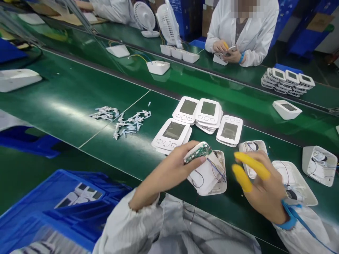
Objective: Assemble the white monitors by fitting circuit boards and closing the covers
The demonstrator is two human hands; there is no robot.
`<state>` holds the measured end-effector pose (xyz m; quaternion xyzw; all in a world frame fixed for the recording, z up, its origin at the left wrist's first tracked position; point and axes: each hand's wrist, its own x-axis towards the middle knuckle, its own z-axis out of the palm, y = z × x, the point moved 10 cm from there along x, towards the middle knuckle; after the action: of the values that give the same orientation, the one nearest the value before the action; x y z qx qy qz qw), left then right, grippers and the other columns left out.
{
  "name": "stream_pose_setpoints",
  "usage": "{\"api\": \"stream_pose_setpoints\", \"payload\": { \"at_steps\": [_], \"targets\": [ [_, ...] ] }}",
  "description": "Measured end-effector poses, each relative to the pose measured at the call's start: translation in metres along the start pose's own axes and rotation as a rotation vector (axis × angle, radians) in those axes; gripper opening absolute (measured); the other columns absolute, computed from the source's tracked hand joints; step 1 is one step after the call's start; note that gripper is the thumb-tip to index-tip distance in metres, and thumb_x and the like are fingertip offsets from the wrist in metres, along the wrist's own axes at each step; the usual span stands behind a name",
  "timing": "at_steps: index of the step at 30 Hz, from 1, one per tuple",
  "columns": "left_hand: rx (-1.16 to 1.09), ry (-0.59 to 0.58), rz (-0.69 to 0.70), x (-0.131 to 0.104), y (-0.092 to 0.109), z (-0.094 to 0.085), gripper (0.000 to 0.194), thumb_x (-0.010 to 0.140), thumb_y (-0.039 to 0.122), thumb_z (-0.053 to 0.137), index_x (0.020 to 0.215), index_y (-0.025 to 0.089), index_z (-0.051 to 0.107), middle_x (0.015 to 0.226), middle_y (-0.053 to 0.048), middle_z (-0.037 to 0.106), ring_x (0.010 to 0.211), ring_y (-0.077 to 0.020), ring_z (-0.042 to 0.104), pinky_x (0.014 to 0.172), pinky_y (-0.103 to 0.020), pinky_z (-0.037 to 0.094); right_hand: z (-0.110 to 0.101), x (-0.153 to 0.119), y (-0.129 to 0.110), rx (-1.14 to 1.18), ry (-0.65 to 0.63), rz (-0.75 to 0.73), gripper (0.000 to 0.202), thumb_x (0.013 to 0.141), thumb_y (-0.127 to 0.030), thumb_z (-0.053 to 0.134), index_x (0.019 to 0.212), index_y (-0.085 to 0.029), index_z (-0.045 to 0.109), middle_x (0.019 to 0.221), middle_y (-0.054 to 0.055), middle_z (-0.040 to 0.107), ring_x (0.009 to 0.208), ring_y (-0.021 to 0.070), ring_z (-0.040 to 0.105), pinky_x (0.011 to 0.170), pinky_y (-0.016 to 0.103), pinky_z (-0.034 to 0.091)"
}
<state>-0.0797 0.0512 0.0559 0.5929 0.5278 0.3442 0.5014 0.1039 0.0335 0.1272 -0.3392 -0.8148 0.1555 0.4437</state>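
Note:
My left hand (176, 165) grips a white cover with a green circuit board (200, 152) facing up, tilted at the front edge of the table. Wires run from the board down to an open white housing (221, 176) just beneath it. To the right of that housing my right hand (261, 180) hangs above the table with nothing in it, its thumb and forefinger in yellow finger covers and apart. A blue wrist strap (290, 215) is around my right wrist. Behind my left hand lie stacked white covers with grey screens (173, 130).
Open white housings (295, 180) with wires lie at the right. Small white parts (129, 123) are scattered at left centre. Blue crates (60, 204) stand at lower left. Across the green belt (238, 95), a person (243, 31) handles a part near white fans (169, 26).

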Motion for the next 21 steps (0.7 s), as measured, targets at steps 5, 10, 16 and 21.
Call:
{"api": "stream_pose_setpoints", "payload": {
  "at_steps": [5,10,16,21],
  "targets": [
    [0.212,-0.089,0.135,0.046,0.044,-0.016,0.029,0.094,0.037,0.066,0.116,0.019,0.074,0.119,-0.009,0.076,0.108,-0.0296,0.070,0.092,-0.038,0.054,0.036,-0.038,-0.041,0.078,-0.298,-0.266,0.019,0.096,-0.009,0.058,0.109,-0.018,0.068,0.094,0.007,0.071,0.077,0.0179,0.064,0.064,0.034,0.057],
    [0.386,-0.102,0.122,0.080,0.048,-0.005,0.039,0.086,0.038,0.073,0.118,0.016,0.072,0.129,-0.014,0.072,0.121,-0.0353,0.066,0.101,-0.042,0.051,0.113,-0.080,-0.041,-0.141,-0.651,-0.447,0.011,0.099,-0.017,0.062,0.098,-0.015,0.073,0.135,0.013,0.068,0.118,0.0282,0.062,0.089,0.042,0.062],
    [0.335,-0.013,0.104,0.088,0.032,-0.019,0.054,0.079,0.053,0.078,0.120,0.019,0.073,0.133,-0.013,0.071,0.125,-0.0390,0.065,0.103,-0.044,0.052,0.121,-0.077,-0.019,0.149,-0.713,-0.285,0.012,0.096,-0.021,0.068,0.105,-0.019,0.075,0.123,0.007,0.075,0.119,0.0193,0.066,0.102,0.033,0.058],
    [0.276,0.015,0.074,0.086,0.024,-0.034,0.065,0.068,0.066,0.084,0.113,0.020,0.078,0.126,-0.014,0.075,0.117,-0.0405,0.069,0.088,-0.042,0.059,0.112,-0.056,0.009,0.669,-0.636,0.219,0.030,0.101,-0.044,0.063,0.101,-0.018,0.078,0.105,0.008,0.079,0.092,0.0167,0.076,0.085,0.028,0.063]
  ]
}}
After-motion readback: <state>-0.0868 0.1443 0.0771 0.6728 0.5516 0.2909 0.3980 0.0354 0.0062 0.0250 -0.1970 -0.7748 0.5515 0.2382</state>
